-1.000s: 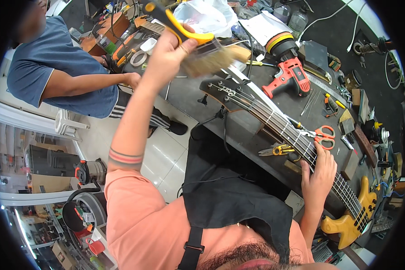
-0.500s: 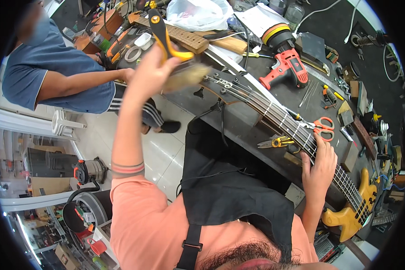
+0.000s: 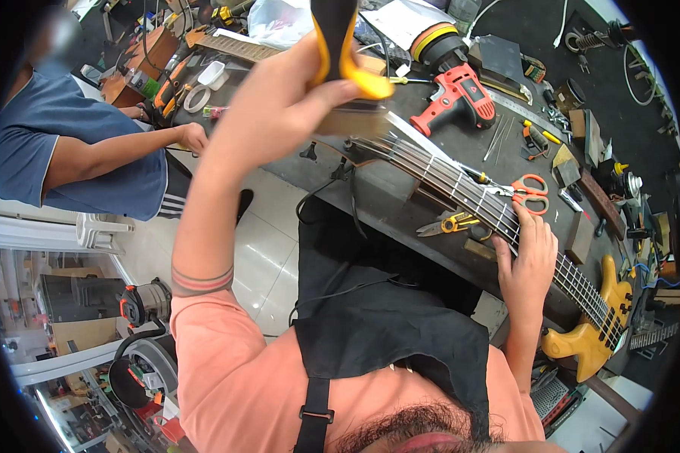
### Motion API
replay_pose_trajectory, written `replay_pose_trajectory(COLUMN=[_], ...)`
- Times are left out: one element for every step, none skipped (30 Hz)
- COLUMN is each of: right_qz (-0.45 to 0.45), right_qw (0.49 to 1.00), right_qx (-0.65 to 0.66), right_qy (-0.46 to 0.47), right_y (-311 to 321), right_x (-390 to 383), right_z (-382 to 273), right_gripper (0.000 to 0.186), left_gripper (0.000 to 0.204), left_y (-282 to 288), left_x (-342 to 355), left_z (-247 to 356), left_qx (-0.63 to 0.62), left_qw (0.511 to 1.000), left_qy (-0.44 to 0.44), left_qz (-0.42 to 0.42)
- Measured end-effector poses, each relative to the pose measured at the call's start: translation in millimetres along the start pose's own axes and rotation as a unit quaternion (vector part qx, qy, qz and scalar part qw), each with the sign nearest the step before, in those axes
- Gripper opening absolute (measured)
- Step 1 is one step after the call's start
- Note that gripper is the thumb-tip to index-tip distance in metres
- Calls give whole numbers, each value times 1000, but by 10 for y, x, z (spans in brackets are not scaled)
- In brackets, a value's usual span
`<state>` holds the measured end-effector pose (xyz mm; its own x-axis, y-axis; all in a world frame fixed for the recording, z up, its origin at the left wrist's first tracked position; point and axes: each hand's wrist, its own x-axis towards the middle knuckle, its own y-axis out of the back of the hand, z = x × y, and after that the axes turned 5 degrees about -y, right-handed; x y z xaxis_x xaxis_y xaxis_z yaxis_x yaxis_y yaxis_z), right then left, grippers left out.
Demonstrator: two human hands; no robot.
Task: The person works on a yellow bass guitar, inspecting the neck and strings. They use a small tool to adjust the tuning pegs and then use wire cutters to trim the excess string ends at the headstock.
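A wide brush point(image 3: 335, 53) with a black and yellow handle is gripped in my left hand point(image 3: 276, 113), fingers wrapped round it. Its pale bristles are blurred and overlap the headstock end of a bass guitar point(image 3: 459, 190); whether they touch cannot be made out. The bass lies slantwise across the bench, its yellow wooden body point(image 3: 585, 332) at the right. Across the neck lies my right hand point(image 3: 530, 257), thumb on the near side and fingers over the strings. Orange-handled scissors point(image 3: 531, 193) rest by its fingertips.
Beyond the neck lie a red and black power polisher point(image 3: 461, 94) and a steel ruler point(image 3: 520, 112). Yellow-handled pliers point(image 3: 452, 224) sit on the bench's near side. Another person point(image 3: 91, 151) stands at the left. A vacuum cleaner point(image 3: 145, 302) is on the floor.
My left hand has brought the brush rightward, over the headstock end of the bass. The right hand stays on the neck. The whole view has shifted slightly.
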<state>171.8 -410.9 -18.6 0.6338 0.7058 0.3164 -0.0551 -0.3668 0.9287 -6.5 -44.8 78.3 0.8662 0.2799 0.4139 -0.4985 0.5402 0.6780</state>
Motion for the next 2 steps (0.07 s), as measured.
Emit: replay_pose_trajectory(right_qz=[-8, -7], right_qw=[1000, 1000], right_qx=[2, 1], right_qy=[-8, -5], right_y=[-1, 0], right_x=[-5, -8], right_z=[5, 14], right_gripper=[66, 66], left_gripper=[31, 31], left_y=[-164, -185], left_x=[65, 72], left_z=[12, 11], left_qx=[-96, -98], left_qw=[995, 994], left_qy=[-35, -36], left_qz=[18, 16])
